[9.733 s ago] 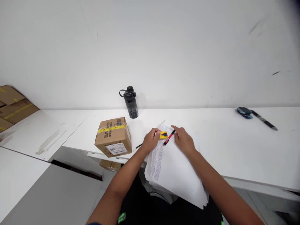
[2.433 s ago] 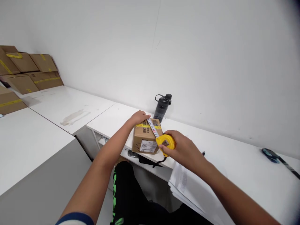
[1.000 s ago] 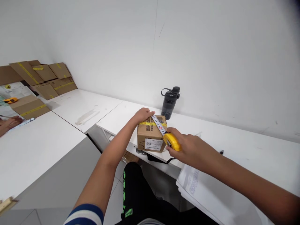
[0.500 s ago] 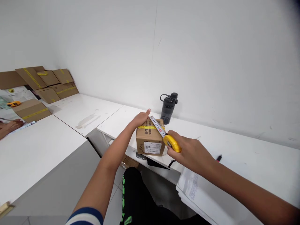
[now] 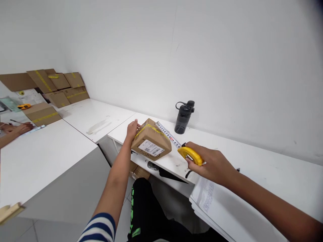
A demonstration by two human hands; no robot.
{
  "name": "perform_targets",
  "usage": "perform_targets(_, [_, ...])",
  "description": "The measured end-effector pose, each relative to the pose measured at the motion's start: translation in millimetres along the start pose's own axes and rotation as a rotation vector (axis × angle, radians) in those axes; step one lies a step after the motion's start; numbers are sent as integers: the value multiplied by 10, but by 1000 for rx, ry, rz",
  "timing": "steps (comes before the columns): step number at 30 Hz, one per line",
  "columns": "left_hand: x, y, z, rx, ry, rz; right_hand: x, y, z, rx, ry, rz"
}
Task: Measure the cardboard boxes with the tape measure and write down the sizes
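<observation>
A small cardboard box [image 5: 165,144] with yellow tape and a white label is tilted at the front of the white table. My left hand [image 5: 132,130] grips it at its left side, the fingers partly hidden behind it. In my right hand [image 5: 205,161] is a yellow tape measure [image 5: 189,155], held by its case to the right of the box. Its white blade [image 5: 168,133] is pulled out up and to the left, passing by the box's right side; whether it touches the box I cannot tell.
A dark shaker bottle [image 5: 183,117] stands near the wall. Papers [image 5: 227,208] are stacked at the front right. On the left table are several taped boxes [image 5: 75,94], an orange tape measure [image 5: 24,106] and another person's hand [image 5: 24,127] with a pen. An open drawer lies below the table edge.
My left hand has moved left and tilted the box, turning its labelled face. The tape measure has shifted slightly right, its blade still out and now off the box's top.
</observation>
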State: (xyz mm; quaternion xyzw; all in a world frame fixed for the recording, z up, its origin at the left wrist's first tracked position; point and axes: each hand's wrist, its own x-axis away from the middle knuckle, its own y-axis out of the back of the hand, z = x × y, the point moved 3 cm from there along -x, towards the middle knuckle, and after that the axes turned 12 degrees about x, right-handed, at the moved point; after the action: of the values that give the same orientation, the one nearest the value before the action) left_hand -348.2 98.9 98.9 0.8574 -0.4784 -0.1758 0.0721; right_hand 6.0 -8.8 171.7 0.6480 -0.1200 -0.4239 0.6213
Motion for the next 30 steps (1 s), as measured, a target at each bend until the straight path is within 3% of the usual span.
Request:
perform_targets(3, [143, -23, 157, -140, 37, -6, -194, -63, -34, -90, 17, 68])
perform_targets(7, [321, -30, 268, -114, 100, 11, -524, -143, -172, -157, 40, 107])
perform_targets(11, [492, 89, 195, 5, 87, -41, -787, -214, -270, -217, 119, 239])
perform_targets(16, [693, 119, 13, 349, 105, 109, -1009, -334, -366, -292, 130, 343])
perform_targets(20, [715, 55, -9, 478, 182, 99, -1168, -460, -510, -436, 79, 420])
perform_targets(26, [722, 16, 31, 557, 192, 36, -1278, -543, -633, -568, 25, 516])
perform_targets(30, [736, 24, 41, 568, 191, 26, -1253, -530, -622, -527, 49, 523])
